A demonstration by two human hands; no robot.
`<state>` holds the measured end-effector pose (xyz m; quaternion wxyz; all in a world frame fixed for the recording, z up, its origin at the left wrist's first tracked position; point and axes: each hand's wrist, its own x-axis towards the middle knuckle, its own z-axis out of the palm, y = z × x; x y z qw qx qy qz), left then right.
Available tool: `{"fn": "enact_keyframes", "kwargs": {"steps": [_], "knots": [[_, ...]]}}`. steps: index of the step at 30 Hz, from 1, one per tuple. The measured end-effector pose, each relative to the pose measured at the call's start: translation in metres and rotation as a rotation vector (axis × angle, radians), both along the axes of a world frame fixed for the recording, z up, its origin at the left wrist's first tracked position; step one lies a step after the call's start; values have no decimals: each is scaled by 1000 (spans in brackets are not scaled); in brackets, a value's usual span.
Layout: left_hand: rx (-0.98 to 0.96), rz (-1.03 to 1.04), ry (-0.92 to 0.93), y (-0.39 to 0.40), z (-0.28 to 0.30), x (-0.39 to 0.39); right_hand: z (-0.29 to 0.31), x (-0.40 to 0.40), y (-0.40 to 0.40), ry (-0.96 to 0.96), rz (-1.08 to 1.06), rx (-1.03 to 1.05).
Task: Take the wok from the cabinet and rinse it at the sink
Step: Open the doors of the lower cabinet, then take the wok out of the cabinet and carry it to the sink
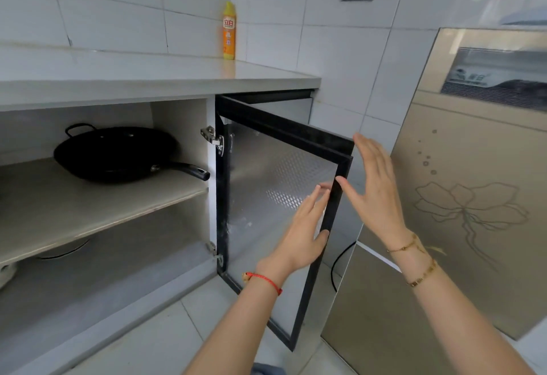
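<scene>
Head view: an open cabinet (103, 185) under a grey desk (148, 78), seen from above and to the right.
Wok: the black wok (118, 152) sits on the upper shelf (74, 211) inside the cabinet, its long handle (189, 169) pointing right toward the hinge side, a small loop handle at its far left.
Door: the black-framed cabinet door (284, 197) stands swung open to the right, patterned panel facing the camera.
Left hand: the left hand (302, 232) is flat against the door's free edge, fingers (318, 197) stretched out, gripping nothing.
Right hand: the right hand (376, 191) is spread open just right of the door's edge, empty.
Bottle: an orange bottle (229, 31) stands in the far corner of the desk.
Right side: a gold-coloured appliance (473, 197) with a flower print stands near the door.
</scene>
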<state>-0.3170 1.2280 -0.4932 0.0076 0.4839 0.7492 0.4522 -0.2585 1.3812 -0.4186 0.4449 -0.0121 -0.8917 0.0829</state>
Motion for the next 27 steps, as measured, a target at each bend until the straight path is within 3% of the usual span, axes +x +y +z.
{"fn": "enact_keyframes", "kwargs": {"steps": [9,18,27], "knots": [[-15,2,10,22,-10,-9,0,-9,20,-6,-28,-8],[43,55,8,-8,-6,-5,-1,1,-5,62,47,20],[237,446,64,-92,6,-30,-2,-15,-70,118,314,2]]}}
